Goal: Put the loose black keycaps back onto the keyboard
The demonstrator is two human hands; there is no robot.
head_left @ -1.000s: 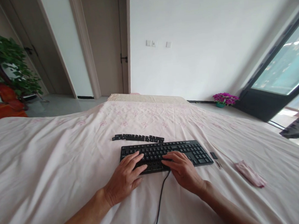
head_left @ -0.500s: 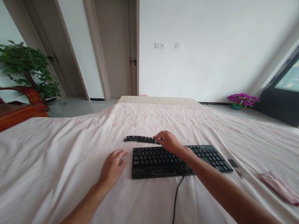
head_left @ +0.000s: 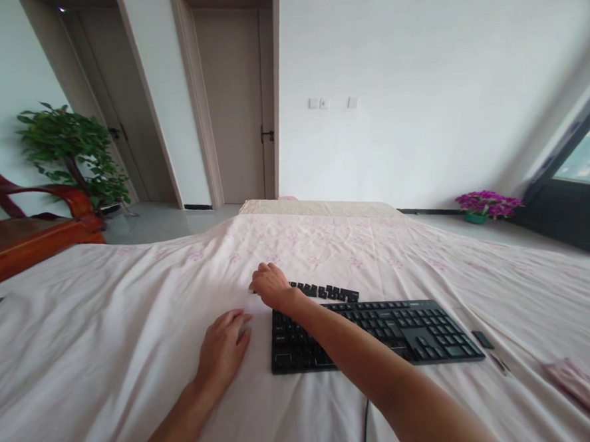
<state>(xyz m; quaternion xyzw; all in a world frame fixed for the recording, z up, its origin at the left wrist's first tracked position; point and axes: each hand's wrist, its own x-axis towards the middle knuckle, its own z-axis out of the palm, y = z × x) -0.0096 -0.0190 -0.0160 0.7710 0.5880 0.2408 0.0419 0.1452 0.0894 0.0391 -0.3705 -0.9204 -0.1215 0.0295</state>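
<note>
A black keyboard (head_left: 396,328) lies on a pale pink flowered sheet (head_left: 106,326). Behind it runs a row of loose black keycaps (head_left: 329,291). My right hand (head_left: 270,286) reaches across the keyboard's left end to the left end of that row, fingers curled down over the keycaps; what they hold is hidden. My left hand (head_left: 223,349) rests flat on the sheet just left of the keyboard, fingers stretched out and holding nothing.
A single black keycap (head_left: 482,339) and a thin dark tool (head_left: 499,363) lie right of the keyboard, with a folded pink cloth (head_left: 585,393) farther right. The keyboard cable (head_left: 365,430) runs toward me. A wooden chair (head_left: 20,228), plant (head_left: 73,151) and doors stand beyond.
Both hands left the keyboard. My left hand moved onto the sheet at its left; my right hand reached to the keycap row and slid from its right end to its left end.
</note>
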